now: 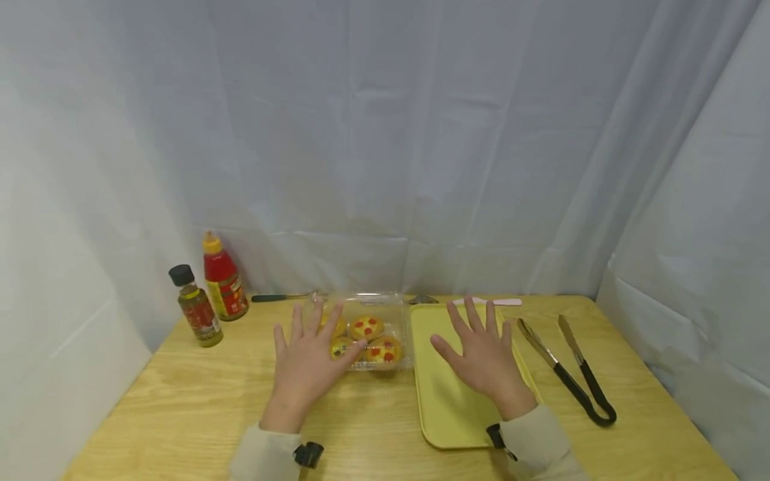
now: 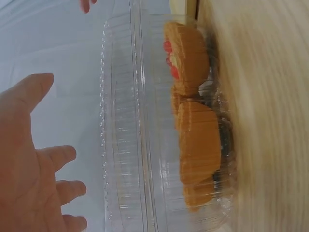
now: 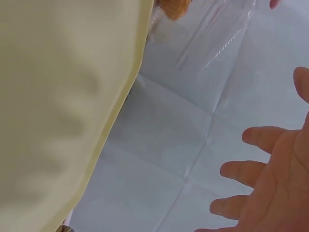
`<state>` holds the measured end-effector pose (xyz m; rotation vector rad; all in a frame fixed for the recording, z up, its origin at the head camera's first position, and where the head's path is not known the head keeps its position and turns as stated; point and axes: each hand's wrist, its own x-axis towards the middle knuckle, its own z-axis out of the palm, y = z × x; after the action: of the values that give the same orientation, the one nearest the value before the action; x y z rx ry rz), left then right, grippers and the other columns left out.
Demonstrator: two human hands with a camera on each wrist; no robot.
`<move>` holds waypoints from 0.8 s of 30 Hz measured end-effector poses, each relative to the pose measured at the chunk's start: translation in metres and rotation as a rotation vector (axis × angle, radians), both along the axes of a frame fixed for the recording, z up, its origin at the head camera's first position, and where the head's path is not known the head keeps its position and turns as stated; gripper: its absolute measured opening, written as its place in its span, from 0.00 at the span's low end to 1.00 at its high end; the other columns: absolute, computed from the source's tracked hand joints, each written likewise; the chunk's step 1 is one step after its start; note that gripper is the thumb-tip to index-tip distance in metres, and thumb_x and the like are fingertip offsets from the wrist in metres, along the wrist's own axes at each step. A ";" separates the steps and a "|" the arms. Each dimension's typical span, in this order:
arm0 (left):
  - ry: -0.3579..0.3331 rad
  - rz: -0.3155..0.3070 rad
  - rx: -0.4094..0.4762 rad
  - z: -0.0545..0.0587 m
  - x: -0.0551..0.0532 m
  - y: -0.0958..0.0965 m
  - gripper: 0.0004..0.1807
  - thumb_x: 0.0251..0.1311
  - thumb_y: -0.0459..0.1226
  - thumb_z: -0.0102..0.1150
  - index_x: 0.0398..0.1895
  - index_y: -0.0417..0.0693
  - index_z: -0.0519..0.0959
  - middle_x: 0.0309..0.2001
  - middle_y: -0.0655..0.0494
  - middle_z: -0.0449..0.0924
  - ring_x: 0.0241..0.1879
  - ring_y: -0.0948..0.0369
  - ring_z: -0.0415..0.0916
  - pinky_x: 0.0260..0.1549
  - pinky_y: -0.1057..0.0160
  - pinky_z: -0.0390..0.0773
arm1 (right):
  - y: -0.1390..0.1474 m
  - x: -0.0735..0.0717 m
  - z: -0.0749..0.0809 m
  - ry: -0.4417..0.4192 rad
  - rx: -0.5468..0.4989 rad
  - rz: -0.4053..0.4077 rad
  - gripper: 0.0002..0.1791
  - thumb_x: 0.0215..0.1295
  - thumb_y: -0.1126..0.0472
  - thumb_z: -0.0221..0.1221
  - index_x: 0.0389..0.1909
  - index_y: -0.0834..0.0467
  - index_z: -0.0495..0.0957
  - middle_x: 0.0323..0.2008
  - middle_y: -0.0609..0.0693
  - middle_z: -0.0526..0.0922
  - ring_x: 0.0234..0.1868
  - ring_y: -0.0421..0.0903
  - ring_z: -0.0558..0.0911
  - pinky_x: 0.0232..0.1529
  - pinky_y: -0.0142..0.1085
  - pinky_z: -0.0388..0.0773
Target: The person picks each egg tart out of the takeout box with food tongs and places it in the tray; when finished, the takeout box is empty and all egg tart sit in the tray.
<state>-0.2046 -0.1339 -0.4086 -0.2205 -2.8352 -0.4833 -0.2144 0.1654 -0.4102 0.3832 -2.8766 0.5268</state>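
Observation:
In the head view my left hand (image 1: 308, 367) has its fingers spread, palm down, in front of a clear plastic container (image 1: 398, 317) and partly hiding it. Inside are several mini pizzas (image 1: 365, 327) with red and yellow toppings; the left wrist view shows their orange-brown sides through the clear wall (image 2: 123, 125), apart from my fingers. My right hand (image 1: 486, 361), also spread, is held over a pale yellow tray (image 1: 448, 414). A gap shows between that hand and the tray (image 3: 58, 96) in the right wrist view. Neither hand holds anything.
Black-handled tongs (image 1: 582, 394) lie right of the tray. A red squeeze bottle (image 1: 224, 280) and a black-capped bottle (image 1: 201, 317) stand at the left. Along the back edge are a dark-handled utensil (image 1: 269, 298), a metal utensil (image 1: 423, 300) and a pinkish handle (image 1: 508, 302), before white curtains (image 1: 385, 147).

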 end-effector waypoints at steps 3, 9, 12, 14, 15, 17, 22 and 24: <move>0.002 -0.001 -0.009 -0.001 0.002 0.000 0.49 0.60 0.75 0.35 0.79 0.62 0.49 0.78 0.51 0.35 0.74 0.40 0.27 0.62 0.32 0.23 | -0.005 0.004 0.000 0.021 -0.002 0.011 0.45 0.68 0.26 0.40 0.78 0.47 0.49 0.78 0.55 0.42 0.75 0.65 0.32 0.63 0.72 0.35; 0.048 0.001 -0.041 -0.003 0.007 -0.004 0.48 0.60 0.74 0.35 0.78 0.61 0.52 0.78 0.51 0.37 0.75 0.40 0.28 0.64 0.32 0.28 | -0.016 0.012 -0.001 0.104 0.012 0.040 0.43 0.69 0.28 0.41 0.77 0.50 0.54 0.77 0.55 0.47 0.76 0.61 0.39 0.66 0.68 0.44; 0.077 -0.004 -0.034 -0.005 0.009 -0.007 0.45 0.63 0.71 0.39 0.77 0.58 0.56 0.78 0.49 0.39 0.75 0.40 0.32 0.65 0.31 0.32 | -0.017 0.015 -0.003 0.162 -0.007 0.075 0.41 0.71 0.31 0.44 0.76 0.52 0.57 0.76 0.56 0.52 0.76 0.61 0.45 0.66 0.65 0.50; 0.104 -0.002 -0.022 -0.007 0.011 -0.010 0.43 0.64 0.68 0.45 0.76 0.56 0.60 0.78 0.47 0.43 0.75 0.40 0.36 0.65 0.31 0.37 | -0.019 0.015 -0.005 0.213 -0.034 0.122 0.39 0.71 0.34 0.48 0.74 0.54 0.61 0.74 0.57 0.57 0.75 0.61 0.50 0.64 0.65 0.55; 0.120 -0.002 -0.019 -0.008 0.012 -0.012 0.41 0.65 0.65 0.48 0.75 0.55 0.61 0.78 0.46 0.45 0.75 0.40 0.38 0.65 0.31 0.40 | -0.020 0.015 -0.006 0.237 -0.058 0.151 0.38 0.71 0.36 0.51 0.73 0.55 0.63 0.73 0.57 0.60 0.74 0.61 0.53 0.63 0.65 0.58; 0.150 0.003 -0.013 -0.009 0.013 -0.017 0.40 0.64 0.62 0.52 0.74 0.53 0.63 0.77 0.45 0.49 0.74 0.40 0.43 0.65 0.32 0.45 | -0.024 0.015 -0.005 0.284 -0.097 0.210 0.36 0.71 0.40 0.55 0.72 0.56 0.65 0.71 0.58 0.64 0.72 0.62 0.57 0.60 0.65 0.63; 0.185 0.005 0.014 -0.008 0.018 -0.030 0.39 0.65 0.60 0.53 0.72 0.47 0.64 0.73 0.41 0.57 0.70 0.38 0.52 0.62 0.33 0.53 | -0.036 0.012 -0.001 0.377 -0.133 0.319 0.32 0.67 0.48 0.63 0.68 0.57 0.70 0.68 0.56 0.68 0.69 0.59 0.65 0.56 0.63 0.68; 0.180 0.007 0.036 -0.008 0.021 -0.034 0.40 0.66 0.62 0.50 0.71 0.45 0.64 0.72 0.39 0.58 0.69 0.38 0.54 0.61 0.33 0.55 | -0.041 0.011 0.001 0.402 -0.121 0.352 0.32 0.65 0.50 0.64 0.67 0.58 0.71 0.67 0.55 0.69 0.68 0.58 0.66 0.56 0.61 0.69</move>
<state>-0.1837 -0.1679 -0.4165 -0.2350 -2.6491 -0.4862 -0.2035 0.1245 -0.4093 0.8728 -2.3877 0.5961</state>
